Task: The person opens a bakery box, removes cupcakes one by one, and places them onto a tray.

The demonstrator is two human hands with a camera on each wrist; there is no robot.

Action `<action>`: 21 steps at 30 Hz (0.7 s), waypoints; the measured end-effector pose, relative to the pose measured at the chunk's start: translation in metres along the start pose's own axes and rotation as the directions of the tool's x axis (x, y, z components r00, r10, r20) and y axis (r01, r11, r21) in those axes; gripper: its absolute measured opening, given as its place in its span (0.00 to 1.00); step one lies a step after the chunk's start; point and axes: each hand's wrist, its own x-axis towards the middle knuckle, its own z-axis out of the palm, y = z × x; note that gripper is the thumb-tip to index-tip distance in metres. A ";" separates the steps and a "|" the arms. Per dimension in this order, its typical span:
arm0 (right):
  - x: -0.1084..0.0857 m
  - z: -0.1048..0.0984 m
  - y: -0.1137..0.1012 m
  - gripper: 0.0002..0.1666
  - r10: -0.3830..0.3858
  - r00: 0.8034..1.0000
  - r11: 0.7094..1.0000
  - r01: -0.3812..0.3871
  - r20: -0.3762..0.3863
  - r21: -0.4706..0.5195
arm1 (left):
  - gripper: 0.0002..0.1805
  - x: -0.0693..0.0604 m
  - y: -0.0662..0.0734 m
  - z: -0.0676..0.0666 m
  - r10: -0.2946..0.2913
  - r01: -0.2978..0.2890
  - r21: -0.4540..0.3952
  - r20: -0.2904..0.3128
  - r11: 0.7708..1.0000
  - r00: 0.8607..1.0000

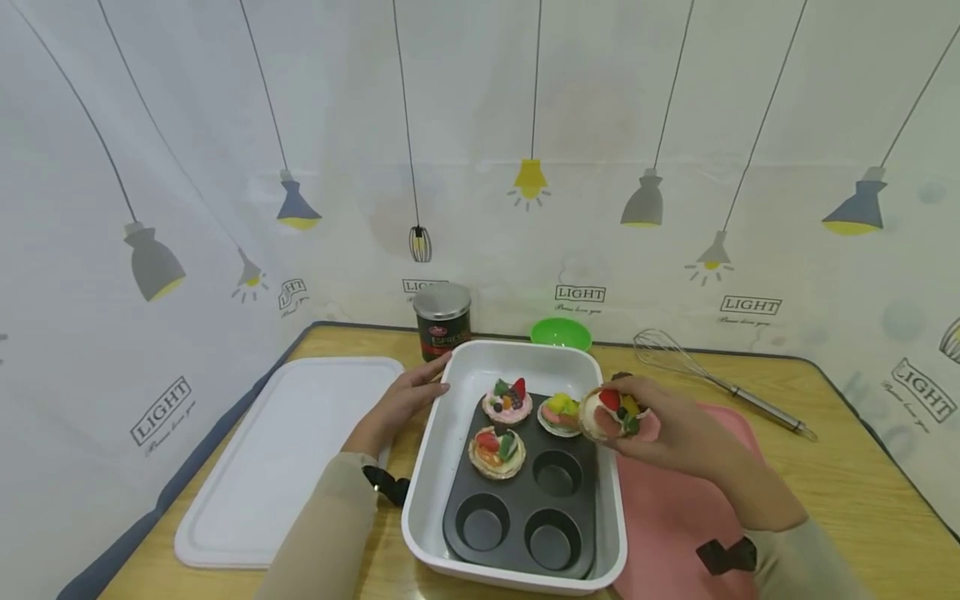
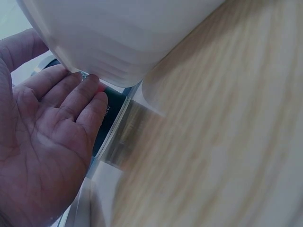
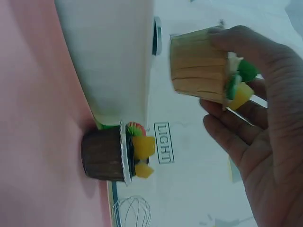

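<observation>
a: what can be read?
b: "light" is printed in boxes across the wall sheet, with smaller script beneath that cannot be made out with certainty. on the can, behind the white tray, "espress" can be read, its end being cut off by the curve; a small red logo is set above, too small to be read.
a: and the hands?
b: by the right hand a fruit cake in a tan cup is gripped between thumb and fingers, tilted, above the tray's right rim. the left hand is held wide, its fingers laid against the tray's left side.
a: what is held in the tray?
b: a dark muffin pan. three more fruit cakes are seated in its cups: two at the back, one at middle left.
a: and to the right?
b: on the pink board a brown-cupped cake is stood beside the tray. the whisk is laid behind that board.
</observation>
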 end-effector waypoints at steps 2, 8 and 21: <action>-0.004 -0.008 0.007 0.42 0.050 0.998 0.998 -0.051 -0.042 -0.036 | 0.33 0.000 -0.001 -0.001 0.006 -0.006 -0.004 0.003 1.000 1.000; -0.028 -0.019 0.041 0.45 0.174 0.931 0.966 -0.224 -0.321 -0.126 | 0.33 -0.001 -0.001 0.000 0.020 -0.020 0.013 0.008 1.000 1.000; -0.072 -0.006 0.088 0.36 0.555 0.755 0.783 -0.616 -0.349 -0.087 | 0.33 -0.003 0.003 0.001 -0.018 0.018 0.042 -0.015 0.999 1.000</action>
